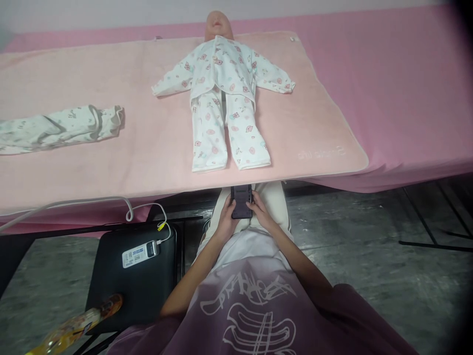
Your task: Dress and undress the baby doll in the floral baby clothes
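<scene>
A dark smartphone (241,203) rests upright between my two hands, low over my lap and just below the table's front edge. My left hand (226,217) is closed round its left side, thumb on the screen. On the other side my right hand (261,211) grips it the same way. Beyond them on the table lies a baby doll (217,25) on its back, in a white printed baby shirt (232,64) with sleeves spread out. Matching baby trousers (210,133) extend below the shirt toward me.
The doll lies on a pale pink mat (155,148) over a pink tablecloth (417,98). Folded printed baby clothing (62,129) lies at left. A black stool (111,276) at my left holds a white power bank (139,254) with a cable (92,199). A drink bottle (77,325) is nearby.
</scene>
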Demonstrator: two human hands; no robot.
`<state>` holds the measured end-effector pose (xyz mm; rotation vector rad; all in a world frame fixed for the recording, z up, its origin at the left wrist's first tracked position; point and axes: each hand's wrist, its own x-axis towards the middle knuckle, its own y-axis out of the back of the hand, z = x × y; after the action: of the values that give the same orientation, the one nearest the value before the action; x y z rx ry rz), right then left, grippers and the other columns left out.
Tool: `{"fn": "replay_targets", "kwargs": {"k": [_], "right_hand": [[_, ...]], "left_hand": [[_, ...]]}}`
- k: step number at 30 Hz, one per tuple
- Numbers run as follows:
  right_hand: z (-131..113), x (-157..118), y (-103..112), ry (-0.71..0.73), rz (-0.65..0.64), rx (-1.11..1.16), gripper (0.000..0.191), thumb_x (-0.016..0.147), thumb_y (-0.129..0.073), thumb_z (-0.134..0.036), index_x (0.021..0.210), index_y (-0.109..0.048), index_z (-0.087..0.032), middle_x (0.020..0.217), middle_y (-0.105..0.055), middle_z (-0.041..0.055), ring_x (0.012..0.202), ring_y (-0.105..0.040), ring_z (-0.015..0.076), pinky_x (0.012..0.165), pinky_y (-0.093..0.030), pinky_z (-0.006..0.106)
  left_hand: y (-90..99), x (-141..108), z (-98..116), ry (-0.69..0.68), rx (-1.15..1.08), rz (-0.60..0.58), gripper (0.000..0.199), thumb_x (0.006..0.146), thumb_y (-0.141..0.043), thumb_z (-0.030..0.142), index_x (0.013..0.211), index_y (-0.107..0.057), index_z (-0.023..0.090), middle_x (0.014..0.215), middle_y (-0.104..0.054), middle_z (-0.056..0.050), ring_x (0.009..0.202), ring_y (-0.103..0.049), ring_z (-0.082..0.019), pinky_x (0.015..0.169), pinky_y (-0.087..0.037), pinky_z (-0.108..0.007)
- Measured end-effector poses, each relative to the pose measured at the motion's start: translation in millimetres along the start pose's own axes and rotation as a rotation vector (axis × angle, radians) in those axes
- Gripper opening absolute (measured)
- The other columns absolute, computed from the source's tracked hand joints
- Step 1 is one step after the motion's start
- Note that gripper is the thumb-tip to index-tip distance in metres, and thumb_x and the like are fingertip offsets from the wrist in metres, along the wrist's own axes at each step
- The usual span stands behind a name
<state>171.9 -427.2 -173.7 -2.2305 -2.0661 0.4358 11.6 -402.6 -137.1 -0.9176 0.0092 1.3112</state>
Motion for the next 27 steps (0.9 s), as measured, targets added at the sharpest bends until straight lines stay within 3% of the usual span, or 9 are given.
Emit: {"fn": "replay_targets", "kwargs": {"k": [6,11,17,23,27], "right_hand": [[0.7,-0.2,0.5,-0.016,-0.005,0.005,0.06,0.096,-0.073,-0.059,0.146,-0.058,-0.028,0.14,-0.069,0.0069,0.135,-0.06,0.0275,0.118,-0.049,0.039],[-0.2,-1.0,0.5,-0.011,-0.012,0.008,0.061,0.096,-0.074,-0.06,0.147,-0.058,-0.028,0.141,-0.068,0.0074,0.139,-0.059,0.0284,0.119,-0.049,0.04],[-2.3,-3.1,-0.1,-0.013,-0.042,0.015,0.06,0.098,-0.074,-0.054,0.149,-0.055,-0.03,0.14,-0.068,0.0067,0.129,-0.064,0.0266,0.116,-0.052,0.039],[2.3,-3.8,0.0,0.001,-0.043,0.041,0.061,0.098,-0.075,-0.053,0.15,-0.054,-0.03,0.144,-0.067,0.0059,0.134,-0.062,0.0259,0.118,-0.05,0.038],[3.4,-2.9,2.1,-0.021,-0.04,0.039,0.061,0.098,-0.074,-0.054,0.15,-0.056,-0.03,0.144,-0.068,0.0063,0.142,-0.059,0.0275,0.119,-0.05,0.039]], "left_hand": [[0.9,-0.6,1.3,0.01,-0.016,-0.045,0.056,0.097,-0.08,0.054,0.146,-0.07,0.029,0.15,-0.072,-0.006,0.142,-0.065,-0.031,0.112,-0.058,-0.039],[1.6,-1.2,1.5,0.01,-0.007,-0.05,0.057,0.096,-0.082,0.05,0.148,-0.069,0.03,0.151,-0.072,-0.006,0.143,-0.065,-0.031,0.113,-0.058,-0.039],[0.0,0.4,-0.8,-0.006,0.008,-0.041,0.061,0.09,-0.09,0.048,0.144,-0.068,0.028,0.14,-0.077,-0.007,0.139,-0.068,-0.031,0.115,-0.057,-0.042],[-4.8,0.1,-4.0,-0.068,0.051,0.011,0.06,0.088,-0.093,0.043,0.141,-0.07,0.026,0.141,-0.076,-0.007,0.136,-0.07,-0.03,0.117,-0.056,-0.041],[0.3,-1.3,-1.1,-0.022,0.023,-0.051,0.059,0.093,-0.088,0.047,0.145,-0.068,0.027,0.145,-0.074,-0.009,0.142,-0.067,-0.03,0.117,-0.056,-0.042]]}}
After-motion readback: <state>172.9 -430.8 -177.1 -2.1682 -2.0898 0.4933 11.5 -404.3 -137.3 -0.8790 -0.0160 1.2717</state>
